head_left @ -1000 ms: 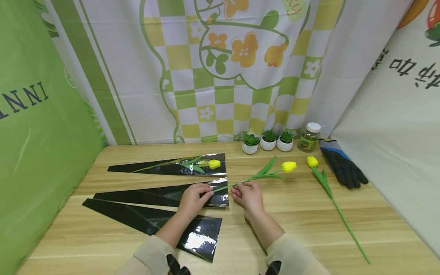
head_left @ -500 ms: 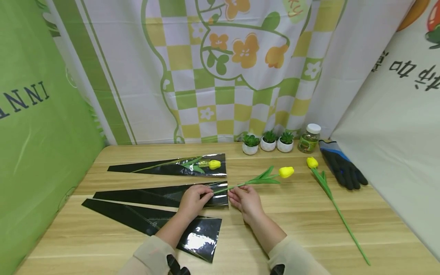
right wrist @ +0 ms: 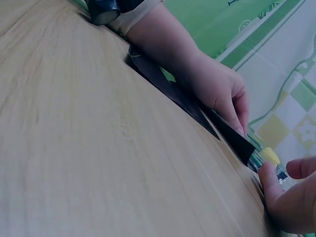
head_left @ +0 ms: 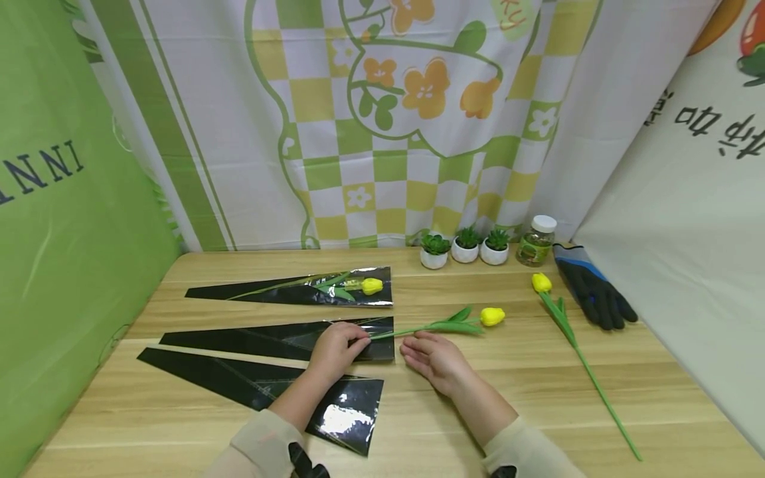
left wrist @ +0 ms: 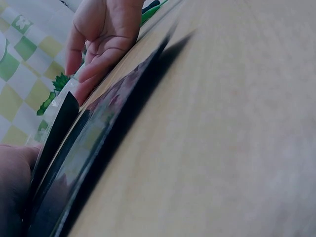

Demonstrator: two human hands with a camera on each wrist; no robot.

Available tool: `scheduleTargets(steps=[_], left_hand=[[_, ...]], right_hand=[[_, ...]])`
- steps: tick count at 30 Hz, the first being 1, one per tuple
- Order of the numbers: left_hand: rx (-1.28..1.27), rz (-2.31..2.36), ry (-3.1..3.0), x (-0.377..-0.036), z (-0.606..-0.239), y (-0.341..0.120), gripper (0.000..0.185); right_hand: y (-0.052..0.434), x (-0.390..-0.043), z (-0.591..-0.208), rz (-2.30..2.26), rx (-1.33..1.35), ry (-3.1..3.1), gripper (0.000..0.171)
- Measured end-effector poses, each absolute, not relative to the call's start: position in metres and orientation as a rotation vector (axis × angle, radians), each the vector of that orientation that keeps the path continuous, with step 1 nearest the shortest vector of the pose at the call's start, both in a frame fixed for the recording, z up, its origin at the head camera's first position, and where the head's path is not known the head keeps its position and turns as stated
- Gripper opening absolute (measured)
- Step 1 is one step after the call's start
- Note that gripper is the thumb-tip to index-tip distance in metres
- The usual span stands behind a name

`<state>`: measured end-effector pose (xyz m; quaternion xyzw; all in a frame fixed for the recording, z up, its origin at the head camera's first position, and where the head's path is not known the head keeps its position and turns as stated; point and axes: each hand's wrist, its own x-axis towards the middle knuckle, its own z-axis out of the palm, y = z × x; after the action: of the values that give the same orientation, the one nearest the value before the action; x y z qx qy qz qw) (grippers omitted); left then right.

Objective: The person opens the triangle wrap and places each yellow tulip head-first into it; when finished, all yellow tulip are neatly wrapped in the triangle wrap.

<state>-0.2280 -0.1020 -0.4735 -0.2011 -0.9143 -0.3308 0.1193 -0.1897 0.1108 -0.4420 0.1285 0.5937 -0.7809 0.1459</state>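
My left hand point(head_left: 336, 350) pinches the upper layer of the middle black flower sleeve point(head_left: 251, 343) near its wide end; the right wrist view shows that sleeve's raised mouth point(right wrist: 242, 148). A yellow artificial tulip point(head_left: 493, 317) points right, its green stem point(head_left: 406, 330) running over the sleeve's wide end to my left fingertips, where its lower part is hidden. Just below the stem, my right hand point(head_left: 441, 362) lies with relaxed fingers, holding nothing. Behind, another sleeve point(head_left: 281, 282) has a tulip point(head_left: 372, 286) inside. In front, a third sleeve point(head_left: 352, 405) lies flat, partly under my left forearm.
On the right lies a loose tulip point(head_left: 542, 283) with a long stem, beside a black and blue work glove point(head_left: 597, 292). Three small potted succulents point(head_left: 434, 251) and a white-lidded jar point(head_left: 536, 241) line the table's back edge. A patterned curtain point(head_left: 418, 133) hangs behind.
The tulip's head has swung down toward me and slightly left. My right hand has let go of the stem and moved a little down and right. My left hand stays in place.
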Motion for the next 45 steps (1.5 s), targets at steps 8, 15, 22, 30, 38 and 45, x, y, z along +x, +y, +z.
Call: scheduleTargets(steps=[8, 15, 22, 30, 38, 45], left_hand=[[-0.576, -0.962, -2.688, -0.228, -0.475, -0.103, 0.012], [-0.562, -0.979, -2.696, -0.228, -0.475, -0.103, 0.012], [-0.556, -0.977, -2.695, -0.228, -0.475, -0.104, 0.013], [-0.549, -0.984, -2.686, -0.228, -0.474, -0.103, 0.013], [-0.561, -0.984, -2.663, -0.227, -0.472, -0.103, 0.013], [-0.576, -1.009, -2.642, -0.226, -0.470, -0.104, 0.013]], right_hand=[[0.130, -0.191, -0.431, -2.026, 0.228, 2.008, 0.046], [0.162, -0.214, -0.420, -1.328, -0.191, 2.743, 0.034], [0.188, -0.238, -0.415, -0.567, -0.651, 3.002, 0.034], [0.198, -0.255, -0.410, -0.266, -0.769, 2.948, 0.032], [0.198, -0.256, -0.414, -0.276, -0.852, 2.955, 0.019], [0.182, -0.248, -0.421, -0.375, -0.928, 2.960, 0.015]])
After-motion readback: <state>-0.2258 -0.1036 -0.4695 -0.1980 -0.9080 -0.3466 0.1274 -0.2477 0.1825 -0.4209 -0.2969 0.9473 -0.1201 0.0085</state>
